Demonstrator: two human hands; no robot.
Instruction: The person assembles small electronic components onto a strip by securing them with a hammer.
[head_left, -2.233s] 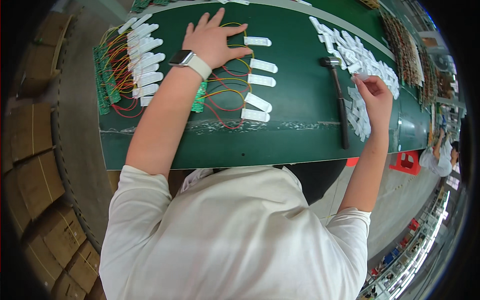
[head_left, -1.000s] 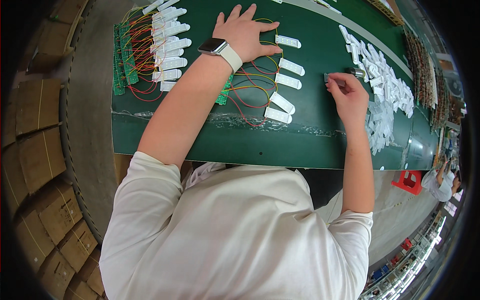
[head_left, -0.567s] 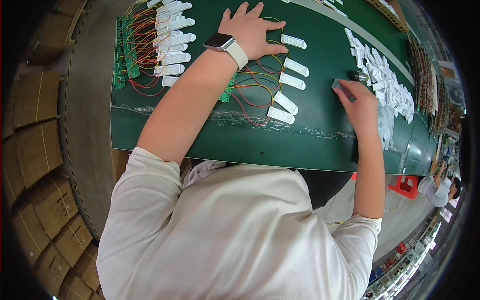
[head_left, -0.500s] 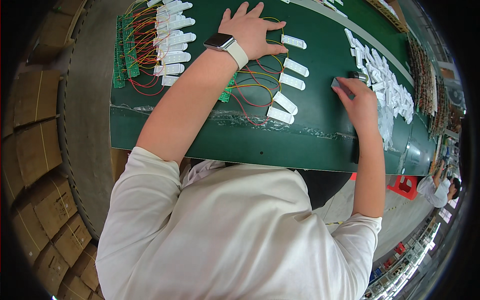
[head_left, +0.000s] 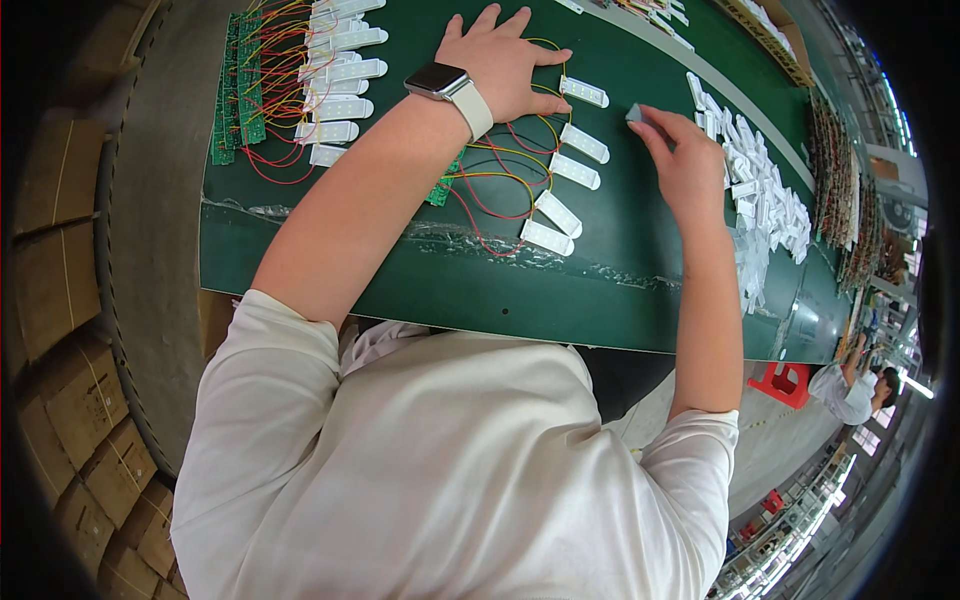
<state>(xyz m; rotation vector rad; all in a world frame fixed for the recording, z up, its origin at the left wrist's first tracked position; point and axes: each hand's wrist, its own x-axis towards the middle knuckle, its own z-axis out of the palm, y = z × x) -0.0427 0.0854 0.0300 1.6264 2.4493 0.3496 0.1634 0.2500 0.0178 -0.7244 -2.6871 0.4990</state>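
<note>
My left hand (head_left: 500, 75), a watch on its wrist, lies spread over thin red, yellow and dark wires, its thumb and index finger towards a small white light strip (head_left: 584, 92). Below that strip several similar ones lie in a slanting column, such as the lowest white strip (head_left: 547, 237). Their wires run to a green circuit board (head_left: 440, 191), partly hidden under my left forearm. My right hand (head_left: 688, 165) is raised to the right of this column. Between its thumb and index finger it pinches a small pale, see-through piece (head_left: 634, 114).
At the far left, several wired white strips (head_left: 340, 105) fan out from green circuit boards (head_left: 238, 90). A heap of small white pieces (head_left: 770, 195) covers the right of the green table (head_left: 610, 310). Cardboard boxes (head_left: 60, 290) line the floor at left; a red stool (head_left: 782, 385) stands at right.
My right hand has moved left and farther from me, away from the white heap, with the pale piece in its pinch. My left hand keeps its place. The whole view has shifted slightly.
</note>
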